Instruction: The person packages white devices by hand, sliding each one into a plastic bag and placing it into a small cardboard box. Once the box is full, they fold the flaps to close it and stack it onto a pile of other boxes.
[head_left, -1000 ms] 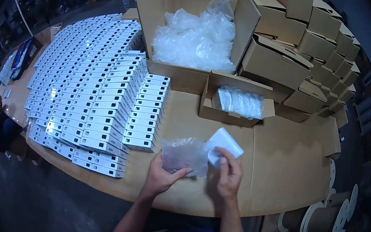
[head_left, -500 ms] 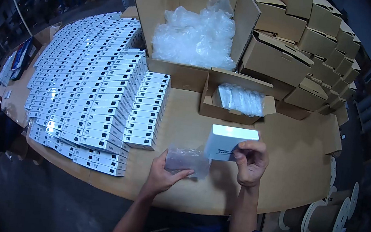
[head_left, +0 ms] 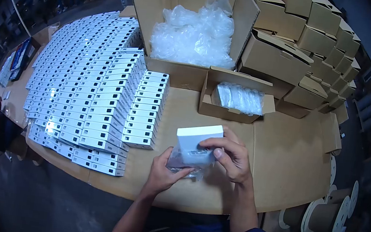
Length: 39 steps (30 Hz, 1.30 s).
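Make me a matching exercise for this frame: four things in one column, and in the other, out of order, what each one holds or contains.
Column one
1. Left hand
2. Right hand
3. Large open carton
4. Small open carton

Column two
A. A row of wrapped packs, standing side by side
B. A single white box, its lower part at the bag
C. A loose heap of clear plastic
D. A clear plastic bag, thumb laid across its front

Right pairs: 1-D, 2-B, 3-C, 4-A
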Motion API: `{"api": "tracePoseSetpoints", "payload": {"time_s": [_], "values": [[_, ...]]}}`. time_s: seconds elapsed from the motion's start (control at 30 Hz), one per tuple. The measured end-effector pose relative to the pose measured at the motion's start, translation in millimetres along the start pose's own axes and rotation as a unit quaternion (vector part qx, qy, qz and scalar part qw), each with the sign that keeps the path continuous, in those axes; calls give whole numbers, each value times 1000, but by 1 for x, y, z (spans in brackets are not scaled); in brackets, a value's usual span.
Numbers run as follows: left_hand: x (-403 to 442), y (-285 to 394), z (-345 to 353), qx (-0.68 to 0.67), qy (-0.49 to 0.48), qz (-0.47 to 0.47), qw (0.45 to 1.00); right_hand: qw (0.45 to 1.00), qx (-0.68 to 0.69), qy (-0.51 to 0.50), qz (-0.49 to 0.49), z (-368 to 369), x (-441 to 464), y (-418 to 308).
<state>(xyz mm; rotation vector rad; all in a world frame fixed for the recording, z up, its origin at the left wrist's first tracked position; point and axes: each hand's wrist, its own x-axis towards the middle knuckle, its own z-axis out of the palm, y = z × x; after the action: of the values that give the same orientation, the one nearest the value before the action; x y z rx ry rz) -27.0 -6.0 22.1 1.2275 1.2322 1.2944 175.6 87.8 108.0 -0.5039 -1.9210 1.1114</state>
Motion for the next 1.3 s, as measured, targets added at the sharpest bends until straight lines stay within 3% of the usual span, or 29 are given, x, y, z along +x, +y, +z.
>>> {"api": "tracePoseSetpoints", "payload": {"time_s": [0.33, 0.43, 0.47, 0.57, 0.67, 0.8, 0.9, 1.07, 1.17, 1.3], "values": [[-3, 4, -5, -64, 3, -24, 998, 993, 102, -21, 48, 15, 1, 18], [-6, -10, -8, -135, 13, -8, 991, 990, 116, -27, 80, 14, -8, 31], [-9, -18, -11, -229, -26, -32, 973, 987, 120, -21, 106, 14, -11, 34], [-7, -29, -5, -371, 22, -71, 926, 985, 119, -43, 121, 15, -11, 33], [-11, -45, 3, -277, 82, -70, 955, 970, 180, -13, 164, 27, -22, 41], [-13, -41, 6, -325, 93, -75, 938, 925, 304, 155, 167, 39, -29, 37], [-8, -41, 4, -307, 103, -47, 945, 875, 328, 193, 298, 42, -50, 53], [-2, -54, -7, -192, 78, 10, 978, 893, 293, 253, 229, 59, -54, 55], [4, -33, 3, -111, 124, 61, 984, 902, 262, 265, 217, 60, -52, 52], [4, -12, -1, -82, 52, 86, 992, 921, 262, 241, 158, 61, -49, 50]]}}
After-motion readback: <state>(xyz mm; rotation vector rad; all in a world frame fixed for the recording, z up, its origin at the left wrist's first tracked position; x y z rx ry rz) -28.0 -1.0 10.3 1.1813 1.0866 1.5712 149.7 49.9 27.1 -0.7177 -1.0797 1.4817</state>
